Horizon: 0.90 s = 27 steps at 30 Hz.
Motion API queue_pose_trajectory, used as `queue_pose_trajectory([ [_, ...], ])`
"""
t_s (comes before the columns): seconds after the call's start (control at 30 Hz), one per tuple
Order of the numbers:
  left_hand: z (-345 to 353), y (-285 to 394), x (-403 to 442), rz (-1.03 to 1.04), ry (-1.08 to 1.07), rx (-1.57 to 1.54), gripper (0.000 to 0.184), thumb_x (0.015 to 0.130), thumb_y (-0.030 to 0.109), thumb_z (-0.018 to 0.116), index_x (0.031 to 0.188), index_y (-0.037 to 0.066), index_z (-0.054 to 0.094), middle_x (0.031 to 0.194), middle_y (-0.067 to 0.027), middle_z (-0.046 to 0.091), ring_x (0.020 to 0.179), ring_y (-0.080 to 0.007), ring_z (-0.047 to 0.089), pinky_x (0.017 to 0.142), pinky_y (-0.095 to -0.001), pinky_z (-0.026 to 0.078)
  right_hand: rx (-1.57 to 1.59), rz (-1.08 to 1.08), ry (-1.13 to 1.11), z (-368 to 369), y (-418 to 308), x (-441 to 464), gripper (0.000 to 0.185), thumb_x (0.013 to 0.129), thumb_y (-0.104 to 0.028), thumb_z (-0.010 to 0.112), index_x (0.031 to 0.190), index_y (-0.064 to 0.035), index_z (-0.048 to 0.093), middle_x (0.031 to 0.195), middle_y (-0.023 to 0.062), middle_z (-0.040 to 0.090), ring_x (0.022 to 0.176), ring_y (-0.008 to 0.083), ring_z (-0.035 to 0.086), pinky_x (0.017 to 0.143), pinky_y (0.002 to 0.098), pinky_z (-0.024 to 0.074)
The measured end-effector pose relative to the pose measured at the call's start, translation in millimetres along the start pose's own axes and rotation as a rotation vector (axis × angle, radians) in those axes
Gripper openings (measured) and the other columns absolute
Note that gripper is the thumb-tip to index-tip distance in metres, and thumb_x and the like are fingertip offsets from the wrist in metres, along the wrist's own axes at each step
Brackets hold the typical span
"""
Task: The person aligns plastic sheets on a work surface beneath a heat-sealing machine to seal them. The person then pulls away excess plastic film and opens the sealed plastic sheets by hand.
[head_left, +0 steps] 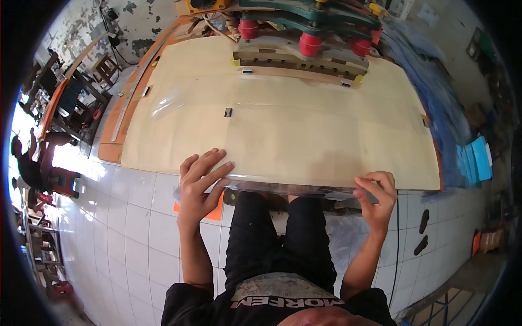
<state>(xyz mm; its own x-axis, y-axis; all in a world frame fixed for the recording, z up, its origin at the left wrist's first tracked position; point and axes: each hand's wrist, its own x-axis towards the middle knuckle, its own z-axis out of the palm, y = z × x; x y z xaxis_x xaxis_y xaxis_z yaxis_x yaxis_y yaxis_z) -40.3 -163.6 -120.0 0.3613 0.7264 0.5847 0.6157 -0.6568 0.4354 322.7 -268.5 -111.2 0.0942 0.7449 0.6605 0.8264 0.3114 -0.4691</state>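
Observation:
A clear plastic sheet [293,182] lies over the cream-covered table, and its near edge hangs past the table's front edge. My left hand [201,182] rests on the near left of the table with its fingers spread, the thumb beside the sheet's edge. At the near right, my right hand [378,195] pinches the sheet's edge between thumb and forefinger. Faint glare and a crease show where the plastic covers the table. A small black and silver piece [228,112] sits beyond my left hand.
At the back stands a green press frame [310,16] with red cylinders, over a slotted bar [299,64]. A long metal ruler [130,98] lies along the left side. Bluish plastic sheeting [435,81] hangs at the right. Dark sandals [421,244] lie on the tiled floor.

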Motion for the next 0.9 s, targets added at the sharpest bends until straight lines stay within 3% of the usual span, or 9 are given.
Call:
queue_pose_trajectory([
  [0.47, 5.3, -3.1, -0.8, 0.016, 0.057, 0.004, 0.03, 0.078, 0.011, 0.072, 0.106, 0.02, 0.074, 0.118, -0.0056, 0.068, 0.113, -0.024, 0.061, 0.103, -0.0418, 0.033, -0.013, 0.034, 0.028, 2.9, -0.5, -0.7, 0.018, 0.073, -0.02, 0.078, 0.087, -0.0091, 0.077, 0.079, 0.003, 0.063, 0.079, 0.0217, 0.055, 0.07, 0.0328, 0.0429],
  [0.73, 5.7, -2.8, -0.5, 0.014, 0.054, 0.006, 0.031, 0.077, 0.009, 0.072, 0.106, 0.019, 0.074, 0.118, -0.0058, 0.068, 0.113, -0.024, 0.061, 0.104, -0.0418, 0.033, 0.002, -0.011, -0.01, -1.6, 2.0, -1.1, 0.036, 0.075, -0.039, 0.076, 0.091, -0.0066, 0.076, 0.082, 0.005, 0.063, 0.082, 0.0236, 0.056, 0.073, 0.0345, 0.0439],
  [0.9, 2.2, -3.1, -2.1, 0.002, -0.014, -0.013, 0.034, 0.074, 0.014, 0.071, 0.107, 0.01, 0.073, 0.122, -0.0112, 0.066, 0.121, -0.0271, 0.056, 0.108, -0.044, 0.027, -0.007, 0.015, -0.019, -2.4, -1.2, -0.6, 0.034, 0.078, -0.038, 0.074, 0.091, -0.0063, 0.076, 0.084, 0.0052, 0.063, 0.084, 0.0241, 0.055, 0.074, 0.0347, 0.0437],
])
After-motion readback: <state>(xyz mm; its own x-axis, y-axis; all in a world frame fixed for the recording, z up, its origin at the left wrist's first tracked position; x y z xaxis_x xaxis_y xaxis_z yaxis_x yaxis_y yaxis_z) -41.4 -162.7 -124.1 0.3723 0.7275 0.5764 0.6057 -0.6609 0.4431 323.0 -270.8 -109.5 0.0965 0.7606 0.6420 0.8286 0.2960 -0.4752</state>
